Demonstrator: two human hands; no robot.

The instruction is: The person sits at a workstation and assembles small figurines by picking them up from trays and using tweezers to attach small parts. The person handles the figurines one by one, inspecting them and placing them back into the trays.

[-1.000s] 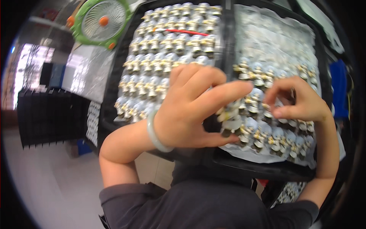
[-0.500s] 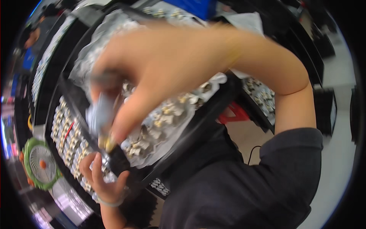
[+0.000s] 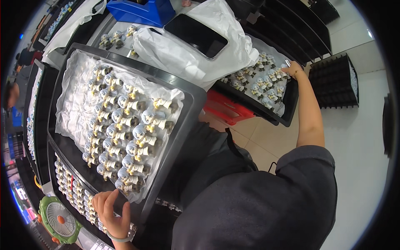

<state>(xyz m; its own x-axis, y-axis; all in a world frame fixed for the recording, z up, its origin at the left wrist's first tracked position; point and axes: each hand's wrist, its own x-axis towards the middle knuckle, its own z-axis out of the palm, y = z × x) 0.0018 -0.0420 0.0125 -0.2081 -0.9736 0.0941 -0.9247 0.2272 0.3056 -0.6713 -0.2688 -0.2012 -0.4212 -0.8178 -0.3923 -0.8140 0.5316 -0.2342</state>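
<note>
In the big black tray (image 3: 193, 89) at the left, rows of small figurines (image 3: 137, 150) with pale blue-grey heads lie on crinkled white sheeting (image 3: 73, 102). My left hand (image 3: 111, 212) is at this tray's near edge, fingers and thumb apart, with nothing seen in it. Out to the right, my right hand (image 3: 293, 70) reaches over the rim of a second black tray (image 3: 288, 118), which holds more such figurines (image 3: 260, 85). Its fingers are drawn together beside the figurines. A thin whitish piece shows at the fingertips; what they grip is too small to make out.
A dark-screened phone (image 3: 196, 35) lies on a white plastic sheet (image 3: 154, 52) between the trays. Behind it stands a blue holder (image 3: 143, 12). A green fan (image 3: 60, 218) is at lower left. Under the right tray is a red crate (image 3: 225, 109); black stacked trays (image 3: 335, 83) stand farther right.
My right hand has swung from above the left tray, where it held a figurine, to the right tray. My left hand stays near the left tray's edge. The view has shifted.
</note>
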